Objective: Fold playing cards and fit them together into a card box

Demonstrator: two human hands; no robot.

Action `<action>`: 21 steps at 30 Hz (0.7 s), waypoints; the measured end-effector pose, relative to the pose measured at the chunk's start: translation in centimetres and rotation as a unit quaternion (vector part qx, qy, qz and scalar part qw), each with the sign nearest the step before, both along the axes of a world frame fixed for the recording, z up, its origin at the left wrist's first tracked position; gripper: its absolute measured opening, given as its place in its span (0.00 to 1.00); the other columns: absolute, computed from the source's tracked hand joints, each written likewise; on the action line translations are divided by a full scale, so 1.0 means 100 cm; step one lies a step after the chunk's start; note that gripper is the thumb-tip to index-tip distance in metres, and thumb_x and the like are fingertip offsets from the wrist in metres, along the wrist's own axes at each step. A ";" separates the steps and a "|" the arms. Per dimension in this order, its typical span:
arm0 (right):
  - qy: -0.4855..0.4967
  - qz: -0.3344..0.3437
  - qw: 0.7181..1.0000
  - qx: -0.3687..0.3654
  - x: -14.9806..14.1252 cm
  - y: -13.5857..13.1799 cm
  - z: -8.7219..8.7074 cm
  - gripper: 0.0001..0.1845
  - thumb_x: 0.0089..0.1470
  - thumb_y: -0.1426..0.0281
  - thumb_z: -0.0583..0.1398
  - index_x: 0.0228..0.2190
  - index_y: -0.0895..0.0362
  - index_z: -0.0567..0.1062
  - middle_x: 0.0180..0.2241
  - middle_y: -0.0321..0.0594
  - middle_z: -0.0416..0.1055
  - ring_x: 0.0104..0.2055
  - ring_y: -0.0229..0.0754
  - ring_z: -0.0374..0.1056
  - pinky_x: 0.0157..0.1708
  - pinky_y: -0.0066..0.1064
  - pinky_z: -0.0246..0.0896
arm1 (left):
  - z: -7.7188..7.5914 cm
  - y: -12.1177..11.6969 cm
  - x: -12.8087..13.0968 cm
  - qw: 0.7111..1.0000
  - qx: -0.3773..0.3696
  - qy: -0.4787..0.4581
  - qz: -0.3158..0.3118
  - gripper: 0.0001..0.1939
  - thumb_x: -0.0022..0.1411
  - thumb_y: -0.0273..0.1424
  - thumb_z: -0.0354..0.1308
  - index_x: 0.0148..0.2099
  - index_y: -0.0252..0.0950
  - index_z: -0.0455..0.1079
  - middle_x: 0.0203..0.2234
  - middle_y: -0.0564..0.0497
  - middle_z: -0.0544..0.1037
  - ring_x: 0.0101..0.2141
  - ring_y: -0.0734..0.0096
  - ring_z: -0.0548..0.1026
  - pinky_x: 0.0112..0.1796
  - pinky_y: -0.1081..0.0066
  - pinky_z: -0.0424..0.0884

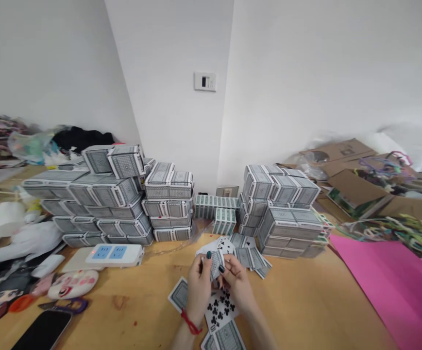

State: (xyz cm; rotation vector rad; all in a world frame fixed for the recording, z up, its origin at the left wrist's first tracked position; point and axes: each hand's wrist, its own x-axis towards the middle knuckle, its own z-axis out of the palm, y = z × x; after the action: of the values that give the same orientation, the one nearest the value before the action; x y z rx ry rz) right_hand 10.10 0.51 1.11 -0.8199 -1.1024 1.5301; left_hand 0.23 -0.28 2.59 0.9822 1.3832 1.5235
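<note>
A grey-backed playing card (217, 265), possibly more than one, stands between my two hands with its patterned back showing. My left hand (198, 282) pinches its left side with the thumb on top; a red string bracelet (190, 323) circles that wrist. Thumb and fingers of my right hand (239, 279) close on its right edge. Just beyond lie face-up cards (225, 244) and several face-down cards (252, 258). Beneath my hands a large club card (218, 311) faces up. One face-down card (179, 293) is left of my left wrist, and others (228, 336) lie nearer me.
Tall stacks of grey card packs stand at left (105, 192), centre-left (170, 194) and right (287, 228). Green packs (225, 221) sit between them. A power strip (114, 254), a phone (43, 330), pink paper (389, 291) and cardboard boxes (367, 189) surround the work area.
</note>
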 end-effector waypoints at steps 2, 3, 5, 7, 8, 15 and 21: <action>0.000 0.001 1.000 -0.001 -0.001 -0.001 0.001 0.14 0.44 0.59 0.59 0.30 0.56 0.66 0.17 0.29 0.60 0.15 0.30 0.53 0.15 0.21 0.43 | -0.001 -0.001 0.001 1.000 0.000 0.003 0.009 0.16 0.52 0.43 0.51 0.24 0.35 0.60 0.16 0.57 0.63 0.20 0.77 0.61 0.22 0.78 0.59; -0.002 0.003 1.000 -0.001 -0.001 -0.001 0.000 0.14 0.44 0.60 0.59 0.30 0.56 0.66 0.17 0.29 0.61 0.15 0.30 0.54 0.15 0.21 0.44 | -0.002 -0.001 0.002 1.000 -0.002 0.003 0.013 0.16 0.52 0.44 0.50 0.24 0.35 0.60 0.16 0.57 0.62 0.19 0.77 0.61 0.21 0.78 0.58; -0.005 0.006 1.000 0.000 -0.001 -0.001 -0.001 0.13 0.45 0.60 0.58 0.30 0.56 0.66 0.18 0.29 0.61 0.16 0.30 0.54 0.16 0.22 0.45 | -0.003 -0.002 0.002 1.000 -0.002 -0.003 0.015 0.16 0.52 0.43 0.50 0.23 0.35 0.59 0.15 0.58 0.62 0.18 0.78 0.60 0.21 0.78 0.58; -0.010 0.011 1.000 0.000 -0.001 0.000 -0.003 0.13 0.45 0.60 0.58 0.30 0.56 0.65 0.17 0.29 0.60 0.15 0.30 0.54 0.15 0.22 0.45 | -0.002 -0.002 0.002 1.000 0.001 -0.014 0.013 0.16 0.52 0.43 0.51 0.23 0.35 0.59 0.15 0.59 0.61 0.17 0.79 0.60 0.19 0.78 0.57; -0.013 0.016 1.000 -0.001 0.000 0.000 -0.004 0.14 0.45 0.60 0.58 0.31 0.55 0.65 0.16 0.28 0.60 0.14 0.30 0.53 0.15 0.22 0.44 | -0.001 -0.002 0.003 1.000 0.002 -0.020 0.011 0.16 0.51 0.43 0.51 0.24 0.35 0.59 0.14 0.59 0.61 0.16 0.80 0.59 0.19 0.78 0.57; -0.004 0.039 0.999 0.024 -0.005 -0.001 0.001 0.11 0.46 0.62 0.58 0.28 0.56 0.64 0.15 0.27 0.58 0.14 0.30 0.52 0.15 0.21 0.42 | -0.005 -0.003 0.012 0.978 -0.028 -0.202 0.038 0.17 0.47 0.45 0.54 0.24 0.36 0.57 0.14 0.60 0.60 0.14 0.81 0.58 0.14 0.79 0.54; 0.005 0.038 0.999 0.007 -0.006 -0.004 0.005 0.11 0.43 0.62 0.58 0.25 0.56 0.64 0.15 0.27 0.58 0.14 0.31 0.52 0.15 0.22 0.45 | -0.005 -0.001 0.009 0.992 -0.008 -0.121 0.043 0.16 0.50 0.43 0.51 0.24 0.36 0.56 0.15 0.59 0.59 0.16 0.80 0.58 0.17 0.79 0.55</action>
State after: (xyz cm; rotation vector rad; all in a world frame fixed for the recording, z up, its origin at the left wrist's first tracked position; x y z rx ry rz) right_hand 9.53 0.16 1.58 -0.7677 -1.1474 1.5852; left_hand 1.16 -0.43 2.08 0.7091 1.2761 1.6332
